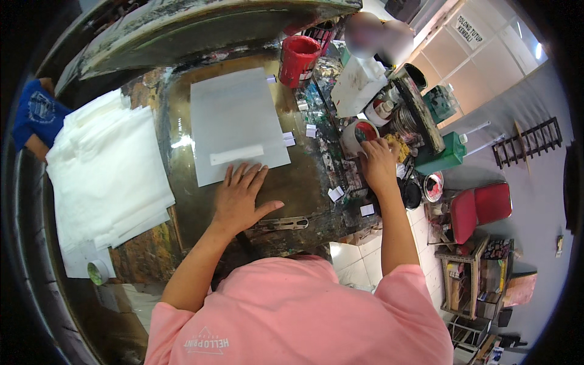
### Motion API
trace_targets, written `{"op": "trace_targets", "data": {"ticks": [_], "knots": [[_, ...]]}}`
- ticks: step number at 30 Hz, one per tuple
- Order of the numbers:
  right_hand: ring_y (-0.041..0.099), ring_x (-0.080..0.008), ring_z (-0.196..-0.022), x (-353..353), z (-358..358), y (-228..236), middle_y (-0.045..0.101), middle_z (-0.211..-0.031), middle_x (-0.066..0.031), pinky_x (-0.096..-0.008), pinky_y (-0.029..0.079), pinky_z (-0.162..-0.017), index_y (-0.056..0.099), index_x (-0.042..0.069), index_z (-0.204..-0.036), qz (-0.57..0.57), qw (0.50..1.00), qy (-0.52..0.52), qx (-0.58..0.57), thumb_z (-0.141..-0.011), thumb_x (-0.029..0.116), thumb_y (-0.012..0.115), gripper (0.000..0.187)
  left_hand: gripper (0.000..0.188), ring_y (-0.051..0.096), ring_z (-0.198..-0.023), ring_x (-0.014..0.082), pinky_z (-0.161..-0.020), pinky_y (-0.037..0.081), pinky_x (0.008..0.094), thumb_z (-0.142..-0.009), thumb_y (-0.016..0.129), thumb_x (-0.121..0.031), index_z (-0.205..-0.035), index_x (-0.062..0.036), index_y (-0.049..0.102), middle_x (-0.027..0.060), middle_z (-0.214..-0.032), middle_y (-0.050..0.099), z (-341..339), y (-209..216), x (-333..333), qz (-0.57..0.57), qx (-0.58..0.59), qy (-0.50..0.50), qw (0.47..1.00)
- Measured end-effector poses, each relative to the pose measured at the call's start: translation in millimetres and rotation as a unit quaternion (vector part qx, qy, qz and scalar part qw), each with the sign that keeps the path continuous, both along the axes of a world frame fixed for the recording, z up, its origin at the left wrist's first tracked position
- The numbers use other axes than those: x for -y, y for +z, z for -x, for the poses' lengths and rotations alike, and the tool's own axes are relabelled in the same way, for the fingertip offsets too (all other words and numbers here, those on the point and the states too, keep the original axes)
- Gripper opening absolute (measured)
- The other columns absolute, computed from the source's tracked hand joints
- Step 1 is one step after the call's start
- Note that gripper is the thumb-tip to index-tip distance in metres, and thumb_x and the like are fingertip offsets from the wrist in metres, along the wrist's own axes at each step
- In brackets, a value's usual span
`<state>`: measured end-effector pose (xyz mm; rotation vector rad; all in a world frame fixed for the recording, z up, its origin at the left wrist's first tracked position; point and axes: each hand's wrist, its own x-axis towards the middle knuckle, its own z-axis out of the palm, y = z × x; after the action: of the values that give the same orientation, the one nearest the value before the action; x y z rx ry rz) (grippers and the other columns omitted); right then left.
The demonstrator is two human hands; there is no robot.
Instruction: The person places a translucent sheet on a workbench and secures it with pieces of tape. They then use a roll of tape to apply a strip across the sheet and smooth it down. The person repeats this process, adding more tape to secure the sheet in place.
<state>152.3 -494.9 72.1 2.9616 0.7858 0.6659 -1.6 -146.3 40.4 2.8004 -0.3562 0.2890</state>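
A pale translucent sheet (234, 115) lies on the dark glossy work surface in front of me, with a white strip (237, 154) near its lower edge. My left hand (238, 199) is open, its fingers spread and their tips at the sheet's lower edge. To the right, my right hand (378, 161) reaches over a cluttered ledge. Its fingers are slightly apart and bent downward at the rim of a round whitish tub (351, 141) with red inside. A yellow sponge-like lump (400, 148) sits just beside those fingers. I see nothing held in either hand.
A stack of white sheets (106, 176) lies at left. A red bucket (299, 61), a white jug (358, 87) and a green canister (442, 153) stand at right. Small white tabs (336, 193) and a metal-handled cutter (283, 223) lie nearer. A person in blue (39, 115) is at far left.
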Motion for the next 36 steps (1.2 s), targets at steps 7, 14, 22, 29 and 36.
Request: {"op": "trace_targets", "data": {"ticks": [7, 14, 22, 29, 36], "knots": [[0.063, -0.0272, -0.108, -37.1, 97.4, 82.3, 0.069, -0.102, -0.0038, -0.0541, 0.034, -0.103, 0.066, 0.01, -0.107, -0.049, 0.996, 0.039, -0.058, -0.085, 0.008, 0.076, 0.024, 0.057, 0.062, -0.123, 0.0385, -0.107, 0.05, 0.0465, -0.087, 0.084, -0.033, -0.132, -0.0025, 0.067, 0.0145, -0.128, 0.067, 18.8, 76.4, 30.4, 0.274, 0.154, -0.053, 0.948], [0.062, -0.0262, -0.104, -92.9, 176.0, 76.7, 0.066, -0.1, -0.0057, -0.0499, 0.034, -0.096, 0.066, 0.01, -0.106, -0.134, 0.964, 0.176, -0.15, -0.08, 0.007, 0.078, 0.029, 0.066, 0.057, -0.133, 0.0371, -0.113, 0.047, 0.0462, -0.089, 0.083, -0.029, -0.145, -0.0023, 0.059, 0.0178, -0.144, 0.059, 45.5, 67.7, 29.1, 0.283, 0.083, -0.097, 0.95], [0.061, -0.0244, -0.103, -140.6, 195.9, 53.4, 0.067, -0.102, -0.0047, -0.0524, 0.033, -0.097, 0.065, 0.008, -0.107, -0.165, 0.917, 0.265, -0.25, -0.087, 0.011, 0.077, 0.024, 0.025, 0.069, -0.093, 0.0302, -0.081, 0.055, 0.0388, -0.082, 0.087, -0.009, -0.104, -0.003, 0.078, 0.0128, -0.104, 0.073, 115.3, 44.1, 0.2, 0.328, 0.116, 0.06, 0.935], [0.065, -0.0307, -0.097, -168.3, 171.1, 66.4, 0.067, -0.095, -0.0112, -0.0552, 0.036, -0.101, 0.063, 0.006, -0.107, -0.087, 0.879, 0.325, -0.338, -0.091, 0.016, 0.073, 0.022, 0.013, 0.067, -0.084, 0.0296, -0.074, 0.053, 0.0382, -0.085, 0.083, -0.007, -0.095, -0.0033, 0.075, 0.0126, -0.094, 0.07, 118.6, 50.4, -25.4, 0.293, 0.128, 0.089, 0.943], [0.06, -0.0359, -0.075, -179.4, 97.9, 90.3, 0.062, -0.077, -0.0122, -0.0514, 0.039, -0.095, 0.06, 0.005, -0.097, -0.08, 0.8, 0.33, -0.494, -0.093, 0.032, 0.076, 0.031, 0.013, 0.065, -0.082, 0.0144, -0.076, 0.052, 0.0313, -0.096, 0.076, -0.013, -0.097, -0.0006, 0.074, 0.0058, -0.09, 0.072, 93.4, 67.1, -43.4, 0.544, -0.113, 0.191, 0.809]]}}
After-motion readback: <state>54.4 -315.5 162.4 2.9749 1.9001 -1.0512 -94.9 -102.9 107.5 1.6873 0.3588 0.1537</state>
